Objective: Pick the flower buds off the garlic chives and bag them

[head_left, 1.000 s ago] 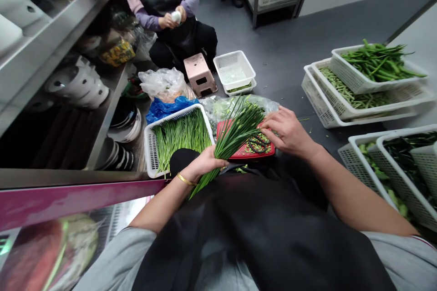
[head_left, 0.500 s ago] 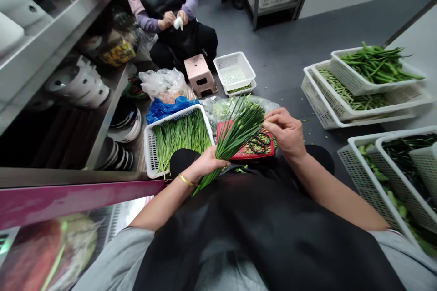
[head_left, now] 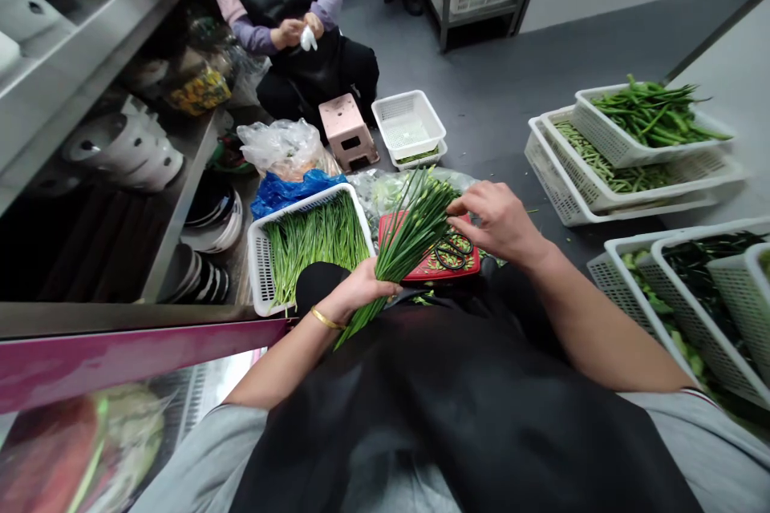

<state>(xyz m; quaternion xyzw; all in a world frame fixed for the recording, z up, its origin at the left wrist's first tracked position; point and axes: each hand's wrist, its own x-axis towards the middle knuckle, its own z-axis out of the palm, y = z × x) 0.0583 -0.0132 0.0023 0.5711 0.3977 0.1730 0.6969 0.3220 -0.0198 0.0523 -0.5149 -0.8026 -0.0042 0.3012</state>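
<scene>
My left hand (head_left: 366, 285) is wrapped round a bunch of flowering chives (head_left: 415, 228), which slants up to the right with pale buds at its far end. Thumb and forefinger of my right hand (head_left: 490, 216) are pinched at the bud tips; the exact stem between them is too small to make out. Under the bunch lies a red tray (head_left: 415, 276) with black-handled scissors (head_left: 454, 252) and snipped bits of green. A white basket (head_left: 256, 260) of more flowering chives (head_left: 316, 236) stands left of my knee.
Across from me a co-worker (head_left: 282, 8) sits handling something white, behind a pink stool (head_left: 346, 128). Nearby are white baskets (head_left: 409, 120) and a blue plastic bag (head_left: 294, 191). Baskets with green peppers (head_left: 655, 114) stand to the right. Metal shelves (head_left: 102, 56) with dishes line the left.
My right hand has shifted slightly left along the bud end of the bunch, its fingers a little more bent. My left hand keeps its hold. The view has shifted slightly.
</scene>
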